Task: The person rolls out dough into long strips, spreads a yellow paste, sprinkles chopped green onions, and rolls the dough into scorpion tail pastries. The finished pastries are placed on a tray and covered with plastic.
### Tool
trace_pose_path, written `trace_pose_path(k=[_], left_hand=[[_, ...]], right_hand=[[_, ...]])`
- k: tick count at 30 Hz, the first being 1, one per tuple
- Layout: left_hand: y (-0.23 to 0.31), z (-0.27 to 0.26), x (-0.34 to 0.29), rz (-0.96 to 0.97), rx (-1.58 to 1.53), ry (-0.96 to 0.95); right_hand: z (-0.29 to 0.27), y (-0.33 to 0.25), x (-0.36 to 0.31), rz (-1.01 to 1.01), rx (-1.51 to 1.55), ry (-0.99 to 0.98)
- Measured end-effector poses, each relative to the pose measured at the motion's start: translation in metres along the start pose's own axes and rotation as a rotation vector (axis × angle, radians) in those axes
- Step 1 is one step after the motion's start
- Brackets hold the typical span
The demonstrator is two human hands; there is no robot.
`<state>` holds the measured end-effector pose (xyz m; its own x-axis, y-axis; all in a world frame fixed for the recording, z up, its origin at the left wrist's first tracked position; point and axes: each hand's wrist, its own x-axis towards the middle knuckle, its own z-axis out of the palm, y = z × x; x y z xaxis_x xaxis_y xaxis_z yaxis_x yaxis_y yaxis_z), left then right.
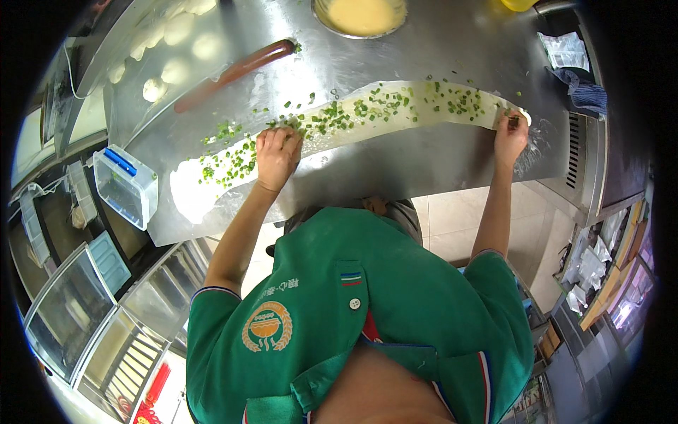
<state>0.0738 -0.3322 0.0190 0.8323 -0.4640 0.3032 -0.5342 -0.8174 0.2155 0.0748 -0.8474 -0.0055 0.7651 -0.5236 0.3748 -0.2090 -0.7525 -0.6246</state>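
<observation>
A long, thin strip of dough (395,116) lies across the metal table, scattered with chopped scallions (332,113). My left hand (277,155) rests at the strip's near edge, left of its middle. Its fingers are curled closed and pointing down; whatever they hold is hidden beneath them. At the strip's narrow right end, my right hand (511,138) pinches the dough between thumb and fingers. The wide left end of the strip lies flat, with scallions over part of it.
A reddish-brown rolling pin (240,74) lies beyond the strip. Several dough balls (176,71) sit at the far left. A bowl of pale yellow paste (360,15) stands at the back. A clear plastic box (126,185) is by the left edge; a blue cloth (583,92) lies at right.
</observation>
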Motion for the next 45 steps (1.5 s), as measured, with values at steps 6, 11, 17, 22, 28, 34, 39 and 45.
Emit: trace_pose_path(k=[6,11,17,22,28,34,39,45], left_hand=[[0.005,-0.005,0.014,0.012,-0.084,-0.107],[0.051,-0.01,0.032,0.168,-0.162,-0.06],[0.184,0.047,0.073,0.638,-0.673,-0.261],[0.238,0.067,0.102,0.888,-0.502,-0.411],[0.152,0.119,0.2,0.339,-0.131,-0.234],[0.217,0.154,0.25,0.447,-0.049,-0.419],[0.259,0.169,0.25,0.733,-0.4,-0.349],[0.184,0.116,0.241,0.498,-0.303,-0.448]], right_hand=[[-0.016,0.024,0.005,-0.024,-0.134,-0.026],[-0.011,0.05,0.036,0.116,-0.073,-0.044],[-0.035,0.046,0.065,0.255,-0.214,-0.226],[-0.031,0.067,0.059,0.243,-0.462,-0.322],[-0.034,0.048,0.047,0.122,-0.176,-0.118],[-0.019,0.062,0.048,0.161,-0.158,-0.067],[-0.018,0.047,0.043,0.039,-0.212,0.143],[-0.025,-0.001,0.013,-0.092,-0.112,0.107]])
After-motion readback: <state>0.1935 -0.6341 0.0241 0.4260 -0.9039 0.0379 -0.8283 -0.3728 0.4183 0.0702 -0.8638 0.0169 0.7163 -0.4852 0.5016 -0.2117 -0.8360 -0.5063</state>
